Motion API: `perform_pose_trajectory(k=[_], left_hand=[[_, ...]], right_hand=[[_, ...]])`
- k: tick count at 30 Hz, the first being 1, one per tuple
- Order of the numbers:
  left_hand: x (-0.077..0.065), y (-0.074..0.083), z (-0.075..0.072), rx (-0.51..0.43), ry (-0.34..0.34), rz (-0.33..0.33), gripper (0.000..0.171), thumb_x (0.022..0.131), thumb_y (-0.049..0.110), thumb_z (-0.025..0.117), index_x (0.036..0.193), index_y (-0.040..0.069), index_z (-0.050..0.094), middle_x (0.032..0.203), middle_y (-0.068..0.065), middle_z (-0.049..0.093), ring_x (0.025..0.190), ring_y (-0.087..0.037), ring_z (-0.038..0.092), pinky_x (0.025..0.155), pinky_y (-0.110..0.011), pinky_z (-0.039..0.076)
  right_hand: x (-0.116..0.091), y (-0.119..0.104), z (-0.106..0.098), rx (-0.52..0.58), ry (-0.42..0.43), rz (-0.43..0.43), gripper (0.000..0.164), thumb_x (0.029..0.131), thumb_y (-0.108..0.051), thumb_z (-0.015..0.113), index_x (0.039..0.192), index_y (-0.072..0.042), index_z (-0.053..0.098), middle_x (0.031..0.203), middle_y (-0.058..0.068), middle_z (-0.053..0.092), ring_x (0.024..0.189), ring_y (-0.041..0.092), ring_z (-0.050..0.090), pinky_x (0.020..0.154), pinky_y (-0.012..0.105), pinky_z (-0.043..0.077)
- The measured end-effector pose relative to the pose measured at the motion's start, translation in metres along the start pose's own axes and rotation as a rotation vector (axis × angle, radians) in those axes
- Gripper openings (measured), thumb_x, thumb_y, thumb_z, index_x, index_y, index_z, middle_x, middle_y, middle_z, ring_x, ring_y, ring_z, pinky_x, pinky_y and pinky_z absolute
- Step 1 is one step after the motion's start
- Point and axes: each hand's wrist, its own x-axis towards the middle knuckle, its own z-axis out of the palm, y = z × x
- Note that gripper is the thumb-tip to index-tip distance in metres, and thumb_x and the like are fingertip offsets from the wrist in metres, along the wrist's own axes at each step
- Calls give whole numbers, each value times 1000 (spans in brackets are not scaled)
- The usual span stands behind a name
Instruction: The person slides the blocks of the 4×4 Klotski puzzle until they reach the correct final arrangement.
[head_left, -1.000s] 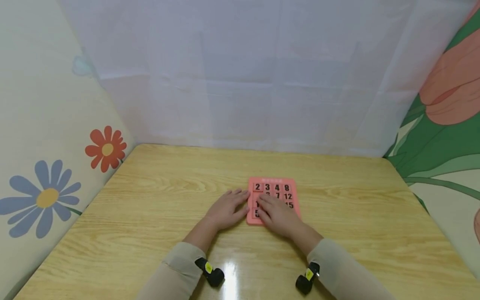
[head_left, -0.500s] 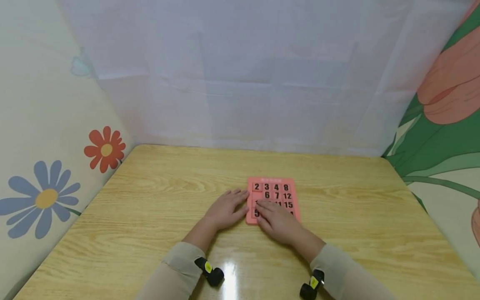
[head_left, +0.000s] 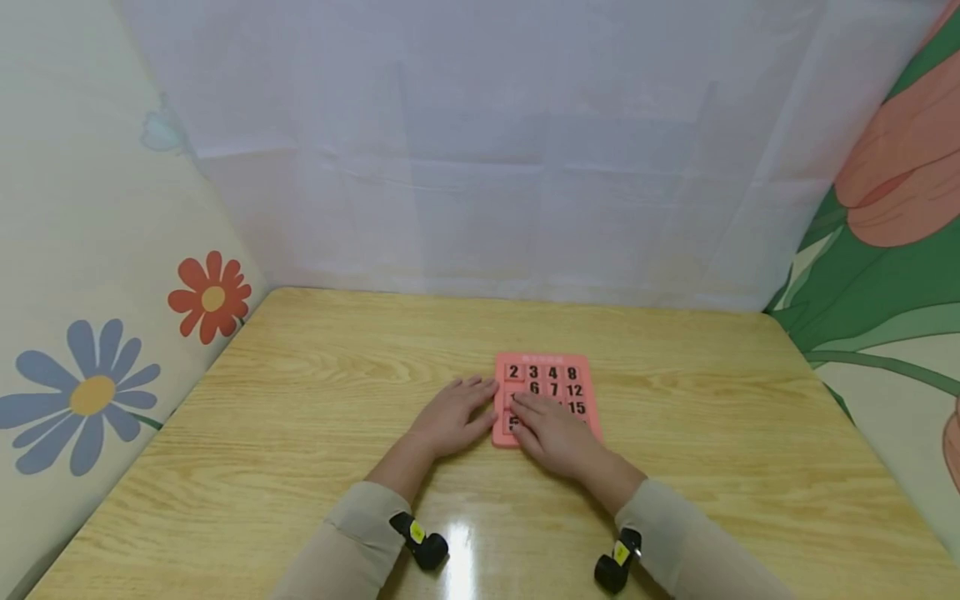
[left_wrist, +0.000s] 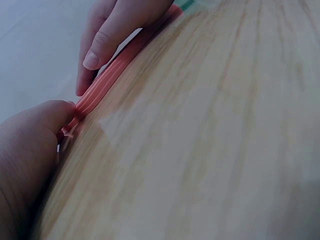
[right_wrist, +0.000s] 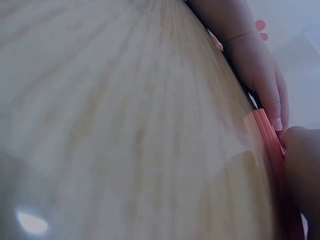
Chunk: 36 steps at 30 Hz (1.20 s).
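A pink number slide puzzle lies flat on the table, with black numerals on its square tiles. The top row reads 2, 3, 4, 8. My left hand rests on the table at the puzzle's left side, fingertips and thumb touching its edge, fingers fairly straight. My right hand lies over the lower middle of the puzzle, fingertips on the left column of tiles and hiding several of them. In the left wrist view, the thumb of the left hand touches the puzzle's pink edge.
The wood-grain table extends around the puzzle. A white sheet hangs behind it. Walls with printed flowers stand at both sides. Black wrist cameras are strapped at both sleeves.
My right hand drew back slightly toward me, then moved a little forward again. A tile under its fingertips in the left column has shifted away from me. My left hand stays put.
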Motion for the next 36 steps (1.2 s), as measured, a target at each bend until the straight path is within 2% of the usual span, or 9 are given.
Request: perform_pose_trajectory(k=[9,23,29,36], left_hand=[[0,0,0,-5,1,4,55,101,37,48,147,7,44,152,-9,46,145,-31,36,124,-48,23],[-1,0,-1,-2,8,4,55,100,37,49,147,8,45,152,-7,46,145,-30,37,124,-48,23],[-1,1,-1,-6,4,-2,56,101,38,49,148,8,44,152,-7,45,146,-30,36,124,-47,23],[-2,0,-1,-7,-4,-8,56,101,40,47,149,10,42,154,-5,43,146,-29,34,125,-46,21]], right_hand=[[9,3,-2,21,-4,23,49,104,-32,42,146,-7,47,152,11,45,143,29,40,120,46,32],[18,6,-3,9,-54,83,50,105,-37,39,149,-12,43,156,6,41,146,24,36,122,43,29],[18,7,-3,13,-42,74,50,105,-36,40,149,-11,43,156,7,41,146,25,36,122,44,30],[11,6,-3,42,11,61,50,104,-35,42,148,-12,44,155,6,42,145,26,37,122,44,30]])
